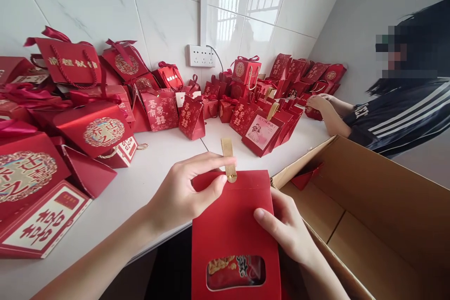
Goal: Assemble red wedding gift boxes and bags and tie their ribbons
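Observation:
I hold a red paper gift box [232, 229] upright in front of me, over the table's near edge. A clear window near its bottom shows snack packets [235, 272]. My left hand [183, 192] pinches the box's top flap, with thumb and forefinger at the gold strap [228, 159] that stands up from it. My right hand [284, 227] grips the box's right side, thumb on the front face.
Many red gift boxes and bags [87, 122] crowd the white table [158, 168] at left and along the back wall. An open cardboard carton [369, 215] stands at right. Another person in a dark striped top [397, 112] reaches to boxes at the far right. A wall socket [200, 55] sits behind.

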Action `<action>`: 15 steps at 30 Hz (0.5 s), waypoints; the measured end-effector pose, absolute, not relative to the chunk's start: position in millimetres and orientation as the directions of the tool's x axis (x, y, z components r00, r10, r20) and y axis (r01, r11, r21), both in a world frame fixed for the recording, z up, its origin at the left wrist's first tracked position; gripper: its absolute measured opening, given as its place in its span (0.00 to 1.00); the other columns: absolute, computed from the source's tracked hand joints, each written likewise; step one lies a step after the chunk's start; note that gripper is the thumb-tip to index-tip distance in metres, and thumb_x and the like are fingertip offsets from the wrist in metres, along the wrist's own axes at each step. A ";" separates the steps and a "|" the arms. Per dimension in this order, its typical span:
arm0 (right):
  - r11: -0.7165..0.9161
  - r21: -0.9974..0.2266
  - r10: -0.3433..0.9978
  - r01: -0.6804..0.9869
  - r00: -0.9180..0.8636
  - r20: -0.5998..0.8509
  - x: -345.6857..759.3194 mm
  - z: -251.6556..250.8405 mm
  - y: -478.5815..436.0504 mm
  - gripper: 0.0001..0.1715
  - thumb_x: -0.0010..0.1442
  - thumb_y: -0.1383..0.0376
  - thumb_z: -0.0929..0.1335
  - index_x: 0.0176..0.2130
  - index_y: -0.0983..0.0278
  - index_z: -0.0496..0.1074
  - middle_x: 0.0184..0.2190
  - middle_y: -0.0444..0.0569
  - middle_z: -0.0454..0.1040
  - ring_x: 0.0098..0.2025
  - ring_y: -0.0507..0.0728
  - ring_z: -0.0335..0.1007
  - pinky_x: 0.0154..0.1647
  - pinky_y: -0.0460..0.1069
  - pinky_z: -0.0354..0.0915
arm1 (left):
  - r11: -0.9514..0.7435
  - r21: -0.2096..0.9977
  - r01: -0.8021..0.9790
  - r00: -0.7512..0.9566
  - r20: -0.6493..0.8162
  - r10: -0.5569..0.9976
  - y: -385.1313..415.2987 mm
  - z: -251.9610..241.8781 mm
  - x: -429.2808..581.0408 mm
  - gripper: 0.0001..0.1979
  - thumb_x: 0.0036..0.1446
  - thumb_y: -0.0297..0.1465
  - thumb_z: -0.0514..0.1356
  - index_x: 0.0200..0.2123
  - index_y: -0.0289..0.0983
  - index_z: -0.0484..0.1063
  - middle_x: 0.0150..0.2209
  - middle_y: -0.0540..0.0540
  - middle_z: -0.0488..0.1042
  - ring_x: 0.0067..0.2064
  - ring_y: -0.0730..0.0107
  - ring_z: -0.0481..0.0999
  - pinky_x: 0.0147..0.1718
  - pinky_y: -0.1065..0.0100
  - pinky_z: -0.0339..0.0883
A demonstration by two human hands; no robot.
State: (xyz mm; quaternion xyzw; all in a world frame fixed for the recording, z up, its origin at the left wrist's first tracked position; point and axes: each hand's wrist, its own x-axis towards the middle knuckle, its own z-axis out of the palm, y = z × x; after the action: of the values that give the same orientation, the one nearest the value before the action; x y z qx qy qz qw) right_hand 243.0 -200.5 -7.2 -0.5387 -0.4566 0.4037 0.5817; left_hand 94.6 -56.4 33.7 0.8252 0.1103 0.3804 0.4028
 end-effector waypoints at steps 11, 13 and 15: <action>0.107 -0.994 0.969 -0.014 0.223 0.101 243.2 -7.0 -202.9 0.26 0.61 0.52 0.68 0.53 0.64 0.71 0.40 0.53 0.78 0.36 0.58 0.76 0.30 0.45 0.71 | -0.718 0.687 -0.112 0.690 0.574 0.441 -56.2 32.8 94.8 0.15 0.58 0.23 0.58 0.46 0.42 0.78 0.42 0.51 0.81 0.44 0.75 0.79 0.44 0.80 0.73; 0.110 -0.994 0.970 -0.003 0.220 0.107 243.3 -7.9 -203.0 0.26 0.61 0.52 0.68 0.53 0.64 0.71 0.40 0.53 0.78 0.37 0.58 0.76 0.30 0.45 0.71 | -0.721 0.684 -0.110 0.692 0.573 0.439 -55.8 32.7 95.3 0.15 0.59 0.24 0.58 0.46 0.42 0.78 0.42 0.52 0.81 0.44 0.76 0.79 0.44 0.80 0.72; 0.117 -0.993 0.970 0.001 0.214 0.114 243.5 -8.5 -203.0 0.25 0.61 0.53 0.68 0.53 0.64 0.71 0.41 0.53 0.78 0.36 0.58 0.76 0.30 0.45 0.71 | -0.719 0.686 -0.109 0.694 0.570 0.439 -55.5 32.4 96.2 0.15 0.59 0.24 0.58 0.46 0.43 0.78 0.42 0.52 0.81 0.44 0.76 0.79 0.44 0.80 0.72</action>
State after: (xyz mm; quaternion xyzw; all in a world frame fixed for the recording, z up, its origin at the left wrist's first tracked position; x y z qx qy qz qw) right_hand 243.5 -203.0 -8.5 -0.5180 -0.4686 0.4162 0.5821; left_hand 96.2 -55.5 32.4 0.8463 0.0975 0.3785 0.3619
